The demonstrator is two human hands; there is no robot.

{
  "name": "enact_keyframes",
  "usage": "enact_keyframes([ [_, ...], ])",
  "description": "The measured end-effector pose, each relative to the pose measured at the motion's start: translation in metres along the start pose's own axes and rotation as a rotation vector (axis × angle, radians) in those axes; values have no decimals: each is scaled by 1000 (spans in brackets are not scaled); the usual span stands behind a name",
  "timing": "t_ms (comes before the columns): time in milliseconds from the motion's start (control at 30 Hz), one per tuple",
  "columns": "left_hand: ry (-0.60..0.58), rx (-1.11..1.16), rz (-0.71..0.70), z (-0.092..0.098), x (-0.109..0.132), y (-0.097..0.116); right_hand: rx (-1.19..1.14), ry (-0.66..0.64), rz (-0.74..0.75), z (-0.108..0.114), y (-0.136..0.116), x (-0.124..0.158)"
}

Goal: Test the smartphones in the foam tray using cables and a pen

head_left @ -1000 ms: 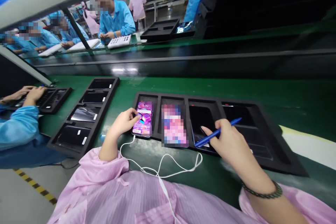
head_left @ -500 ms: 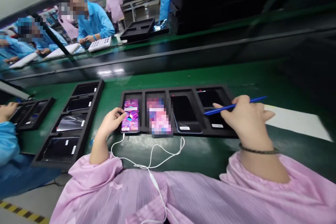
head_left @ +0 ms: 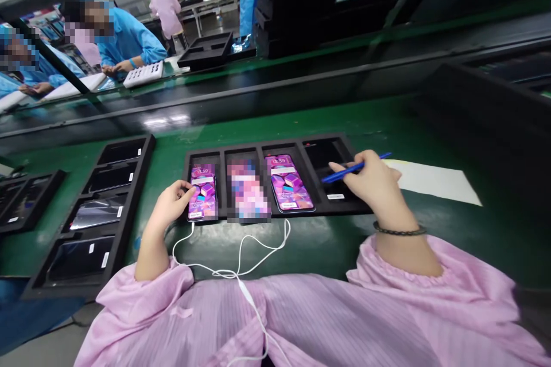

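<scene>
In front of me a black foam tray (head_left: 222, 183) holds several smartphones in a row. My left hand (head_left: 170, 206) is closed at the left edge of the leftmost smartphone (head_left: 202, 198), which is lit and has a white cable (head_left: 175, 249) plugged into its bottom end. Beside it lies a phone (head_left: 248, 189) with a blurred-out screen. The third phone (head_left: 289, 183) is lit, showing a purple lock screen. Between the fingers of my right hand (head_left: 372, 183) is a blue pen (head_left: 344, 174), held over the rightmost phone (head_left: 321, 155), whose screen is dark.
Another tray (head_left: 121, 229) of dark phones stands left, with a further tray (head_left: 41, 206) beyond it. A white paper strip (head_left: 434, 183) lies right of my right hand. Black trays (head_left: 301, 6) are stacked across the bench, where people in blue coats work.
The third phone's screen has gone from dark to lit. The view has shifted, moving the scene leftward. A neighbour's hand at the far left has gone out of sight.
</scene>
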State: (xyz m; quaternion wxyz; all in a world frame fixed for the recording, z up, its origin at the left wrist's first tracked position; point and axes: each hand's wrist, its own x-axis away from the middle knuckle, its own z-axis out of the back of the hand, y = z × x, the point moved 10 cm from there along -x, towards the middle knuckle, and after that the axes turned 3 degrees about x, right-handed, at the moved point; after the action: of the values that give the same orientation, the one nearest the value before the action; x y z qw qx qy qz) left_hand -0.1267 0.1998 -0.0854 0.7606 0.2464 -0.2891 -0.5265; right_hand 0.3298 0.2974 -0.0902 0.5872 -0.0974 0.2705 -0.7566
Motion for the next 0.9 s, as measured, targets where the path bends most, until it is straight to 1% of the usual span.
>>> enact_keyframes([
  [100,-6,3,9,-2,-1,-2,-230,15,-34,13,2,0],
  [133,-7,7,13,-2,-1,-3,-273,13,-34,16,0,1],
  [233,-9,15,11,-4,-3,-7,-249,-39,-74,19,-4,4],
  [333,-9,17,7,-5,-4,-10,-194,-90,-138,16,0,5],
  [400,-2,12,10,-5,-4,-12,-181,-98,-147,14,3,3],
  [467,1,-6,17,-4,-4,-11,-167,-81,-97,12,4,1],
  [600,6,-48,17,-1,-4,-6,-88,-2,76,13,-1,0],
  [667,11,-51,11,0,-4,-3,-54,42,113,13,-3,0],
  [767,21,-40,10,1,-4,-3,-115,59,55,11,3,-2],
  [867,28,-41,10,2,-4,-4,-283,17,-55,7,18,-6],
  [900,28,-43,6,2,-4,-4,-335,2,-67,7,23,-7],
])
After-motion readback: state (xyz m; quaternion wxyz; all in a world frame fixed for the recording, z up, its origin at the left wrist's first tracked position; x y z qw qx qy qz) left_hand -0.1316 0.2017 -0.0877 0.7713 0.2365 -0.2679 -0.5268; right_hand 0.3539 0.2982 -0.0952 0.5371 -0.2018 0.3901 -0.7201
